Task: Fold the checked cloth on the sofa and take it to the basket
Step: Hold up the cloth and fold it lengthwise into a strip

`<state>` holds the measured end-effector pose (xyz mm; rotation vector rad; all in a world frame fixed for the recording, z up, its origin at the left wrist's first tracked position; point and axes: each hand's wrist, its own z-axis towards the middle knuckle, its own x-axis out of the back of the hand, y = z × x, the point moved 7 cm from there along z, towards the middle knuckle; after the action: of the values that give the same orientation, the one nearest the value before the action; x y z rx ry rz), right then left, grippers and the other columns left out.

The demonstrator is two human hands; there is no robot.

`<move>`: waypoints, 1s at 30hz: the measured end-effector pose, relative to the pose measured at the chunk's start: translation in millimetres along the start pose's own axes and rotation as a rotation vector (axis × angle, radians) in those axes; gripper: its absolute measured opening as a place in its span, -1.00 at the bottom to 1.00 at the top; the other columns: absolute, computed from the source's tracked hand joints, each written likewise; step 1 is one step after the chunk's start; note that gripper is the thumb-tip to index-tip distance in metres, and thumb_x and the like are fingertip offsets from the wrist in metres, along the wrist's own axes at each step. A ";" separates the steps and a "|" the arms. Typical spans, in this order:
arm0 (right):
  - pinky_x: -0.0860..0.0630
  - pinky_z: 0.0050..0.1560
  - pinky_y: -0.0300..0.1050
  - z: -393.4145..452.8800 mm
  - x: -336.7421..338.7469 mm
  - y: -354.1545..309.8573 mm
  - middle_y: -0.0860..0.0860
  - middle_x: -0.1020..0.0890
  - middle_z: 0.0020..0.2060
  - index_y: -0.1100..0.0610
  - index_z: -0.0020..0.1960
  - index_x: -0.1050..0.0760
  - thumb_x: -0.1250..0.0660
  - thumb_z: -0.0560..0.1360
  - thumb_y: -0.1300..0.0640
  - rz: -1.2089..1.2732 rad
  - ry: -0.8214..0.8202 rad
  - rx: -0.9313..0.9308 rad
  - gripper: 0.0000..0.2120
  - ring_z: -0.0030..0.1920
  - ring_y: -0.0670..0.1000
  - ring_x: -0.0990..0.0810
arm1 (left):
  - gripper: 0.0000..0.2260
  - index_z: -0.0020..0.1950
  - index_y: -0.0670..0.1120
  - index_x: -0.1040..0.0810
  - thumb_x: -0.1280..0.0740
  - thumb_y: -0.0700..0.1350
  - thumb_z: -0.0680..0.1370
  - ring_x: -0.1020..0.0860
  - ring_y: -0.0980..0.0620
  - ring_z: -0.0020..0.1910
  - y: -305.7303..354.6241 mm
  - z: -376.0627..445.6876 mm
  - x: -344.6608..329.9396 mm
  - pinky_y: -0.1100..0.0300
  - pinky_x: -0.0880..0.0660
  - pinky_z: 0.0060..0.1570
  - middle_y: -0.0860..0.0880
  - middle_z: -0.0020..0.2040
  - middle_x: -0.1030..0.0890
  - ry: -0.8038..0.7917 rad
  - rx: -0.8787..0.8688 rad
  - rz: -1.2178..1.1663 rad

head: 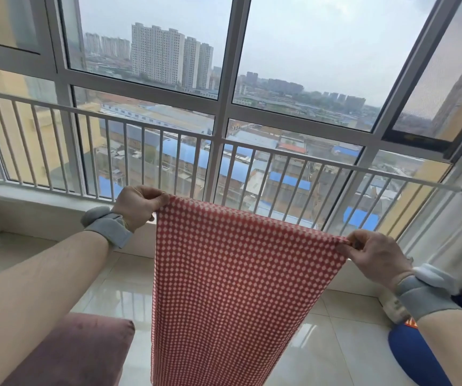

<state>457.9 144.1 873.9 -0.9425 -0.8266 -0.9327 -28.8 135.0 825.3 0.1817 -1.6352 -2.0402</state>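
Note:
The red-and-white checked cloth (224, 288) hangs in the air in front of me, stretched flat along its top edge and falling past the bottom of the view. My left hand (138, 206) pinches its upper left corner. My right hand (374, 256) pinches the upper right corner, held lower than the left. A corner of the mauve sofa (79, 349) shows at the lower left, below my left forearm. No basket is in view.
A large window with a white metal railing (224, 140) fills the wall ahead, above a low sill. Glossy pale floor tiles (335, 344) lie below. A blue rounded object (416, 355) sits on the floor at the lower right, beside a white curtain.

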 end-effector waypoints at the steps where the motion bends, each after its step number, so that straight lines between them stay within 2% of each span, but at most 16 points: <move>1: -0.34 -0.33 -0.29 -1.5 0.0 -0.4 -0.10 -0.60 -0.33 -0.10 -0.21 -0.47 -0.51 0.41 0.07 0.005 0.016 -0.007 -0.80 -0.29 -0.04 -0.57 | -0.94 -0.14 -0.06 -0.66 -0.49 -0.13 0.42 -0.62 -0.02 -0.31 0.7 -1.2 -1.1 0.29 -0.51 -0.52 -0.02 -0.23 -0.67 0.026 -0.010 -0.018; 3: -0.39 -0.28 -0.22 -4.7 -2.0 -1.1 -0.05 -0.63 -0.31 -0.05 -0.04 -0.53 -0.51 0.40 0.10 0.018 0.034 -0.028 -0.79 -0.27 0.02 -0.58 | -0.88 -0.09 -0.12 -0.66 -0.49 -0.14 0.41 -0.60 0.00 -0.33 1.6 -2.0 -2.8 0.33 -0.50 -0.53 -0.05 -0.24 -0.66 0.052 -0.014 -0.038; 5: -0.48 -0.13 -0.11 -6.0 -11.5 -1.4 0.00 -0.68 -0.22 0.01 0.19 -0.58 -0.46 0.45 0.09 -0.032 0.006 -0.037 -0.69 -0.18 0.06 -0.60 | -0.85 -0.05 -0.16 -0.66 -0.49 -0.16 0.42 -0.59 0.03 -0.35 3.1 -2.5 -5.0 0.34 -0.50 -0.52 -0.04 -0.25 -0.65 0.035 -0.026 -0.003; 8: -0.49 0.15 0.02 -0.3 -13.3 -0.7 -0.01 -0.72 -0.08 0.02 0.11 -0.67 -0.38 0.51 0.03 -0.133 -0.063 -0.090 -0.79 -0.02 0.08 -0.62 | -0.84 -0.02 -0.19 -0.66 -0.47 -0.18 0.43 -0.61 -0.04 -0.29 18.8 -0.9 -9.4 0.26 -0.56 -0.46 -0.10 -0.19 -0.66 -0.012 -0.070 0.064; 10: -0.50 0.17 0.03 14.9 12.0 -2.6 0.00 -0.73 -0.09 0.02 0.03 -0.69 -0.39 0.49 0.03 -0.073 0.088 -0.130 -0.84 -0.01 0.10 -0.64 | -0.88 -0.04 -0.12 -0.67 -0.48 -0.17 0.43 -0.62 0.02 -0.27 44.8 8.9 -3.6 0.30 -0.56 -0.44 -0.07 -0.18 -0.67 0.050 -0.135 0.030; 13: -0.51 -0.12 -0.27 21.8 62.0 -13.0 -0.06 -0.70 -0.24 0.06 -0.06 -0.70 -0.42 0.45 0.03 0.195 0.548 -0.105 -0.85 -0.19 0.03 -0.63 | -0.92 -0.17 0.11 -0.67 -0.49 -0.08 0.40 -0.63 0.18 -0.34 81.2 21.5 16.7 0.37 -0.54 -0.43 0.14 -0.28 -0.69 0.222 -0.254 -0.123; 14: -0.52 -0.15 -0.25 25.6 60.4 -18.1 -0.04 -0.70 -0.24 0.08 -0.06 -0.70 -0.40 0.45 0.05 0.183 0.542 -0.103 -0.85 -0.19 0.05 -0.63 | -0.94 -0.17 0.10 -0.67 -0.49 -0.07 0.40 -0.64 0.18 -0.32 83.6 27.4 14.4 0.33 -0.58 -0.35 0.12 -0.25 -0.70 0.231 -0.250 -0.097; 15: -0.56 -0.10 -0.15 31.9 44.4 -20.4 0.04 -0.73 -0.18 0.09 -0.05 -0.70 -0.40 0.46 0.07 0.105 0.414 -0.134 -0.85 -0.12 0.13 -0.65 | -0.93 -0.12 0.04 -0.68 -0.48 -0.07 0.41 -0.66 0.12 -0.24 77.5 33.0 6.0 0.24 -0.62 -0.23 0.04 -0.18 -0.71 0.201 -0.190 0.002; 16: -0.56 0.01 -0.06 34.6 20.2 -21.0 0.11 -0.73 -0.10 0.11 -0.02 -0.70 -0.39 0.48 0.10 0.002 0.217 -0.167 -0.84 -0.03 0.19 -0.65 | -0.88 -0.05 -0.04 -0.69 -0.46 -0.09 0.43 -0.67 0.02 -0.15 64.9 32.6 -1.7 0.14 -0.63 -0.10 -0.04 -0.10 -0.71 0.166 -0.103 0.117; 17: -0.53 0.09 -0.02 36.9 6.3 -20.1 0.15 -0.72 -0.04 0.14 0.00 -0.70 -0.38 0.49 0.11 -0.043 0.117 -0.196 -0.83 0.04 0.21 -0.63 | -0.82 0.00 -0.11 -0.68 -0.45 -0.09 0.44 -0.66 -0.04 -0.08 55.6 33.8 -8.5 0.08 -0.61 -0.01 -0.09 -0.05 -0.70 0.152 -0.042 0.178; 19: -0.50 0.13 -0.02 46.1 12.9 -20.8 0.16 -0.71 0.00 0.15 0.02 -0.69 -0.37 0.49 0.13 -0.015 0.159 -0.216 -0.82 0.08 0.22 -0.62 | -0.79 0.03 -0.15 -0.68 -0.45 -0.10 0.45 -0.65 -0.07 -0.07 49.6 34.2 -13.3 0.05 -0.60 0.03 -0.11 -0.04 -0.70 0.162 -0.041 0.173; 22: -0.51 0.08 -0.03 46.9 45.6 -20.1 0.13 -0.73 -0.05 0.11 -0.01 -0.70 -0.39 0.46 0.12 -0.009 0.300 -0.154 -0.84 0.03 0.21 -0.64 | -0.83 0.00 -0.13 -0.68 -0.44 -0.11 0.45 -0.65 0.00 -0.14 62.8 28.6 -9.1 0.16 -0.60 -0.05 -0.07 -0.10 -0.70 0.169 -0.136 0.102; 26: -0.46 -0.08 -0.12 31.4 72.7 -19.2 0.08 -0.71 -0.19 0.13 -0.05 -0.70 -0.39 0.48 0.13 0.105 0.469 -0.083 -0.87 -0.14 0.12 -0.63 | -0.92 -0.11 -0.01 -0.69 -0.47 -0.12 0.42 -0.64 0.19 -0.27 82.5 19.6 8.8 0.29 -0.61 -0.19 0.16 -0.27 -0.68 0.229 -0.240 -0.133; 27: -0.40 -0.11 -0.16 29.3 73.1 -19.0 0.07 -0.70 -0.21 0.13 -0.06 -0.69 -0.39 0.49 0.13 0.138 0.463 -0.071 -0.87 -0.17 0.09 -0.60 | -0.93 -0.13 0.01 -0.69 -0.47 -0.11 0.41 -0.64 0.20 -0.28 82.6 17.7 11.2 0.31 -0.60 -0.22 0.15 -0.27 -0.69 0.234 -0.250 -0.153; 28: -0.36 -0.13 -0.17 31.9 64.1 -16.1 0.08 -0.71 -0.20 0.14 -0.07 -0.69 -0.39 0.49 0.13 0.124 0.375 -0.083 -0.87 -0.18 0.08 -0.58 | -0.93 -0.12 0.00 -0.69 -0.47 -0.12 0.41 -0.65 0.16 -0.27 80.4 17.3 9.1 0.29 -0.61 -0.22 0.08 -0.24 -0.70 0.216 -0.229 -0.139; 30: -0.34 -0.14 -0.15 31.9 33.2 -7.5 0.15 -0.72 -0.16 0.18 -0.08 -0.70 -0.39 0.49 0.14 0.018 0.107 -0.139 -0.86 -0.13 0.14 -0.59 | -0.90 -0.07 -0.10 -0.69 -0.46 -0.15 0.43 -0.65 0.03 -0.22 67.9 10.5 -4.4 0.21 -0.62 -0.18 -0.06 -0.19 -0.70 0.155 -0.162 -0.030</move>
<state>457.8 161.9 917.0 -1.0089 -0.6680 -1.0258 -8.6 136.7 891.0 0.2998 -1.3755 -2.1137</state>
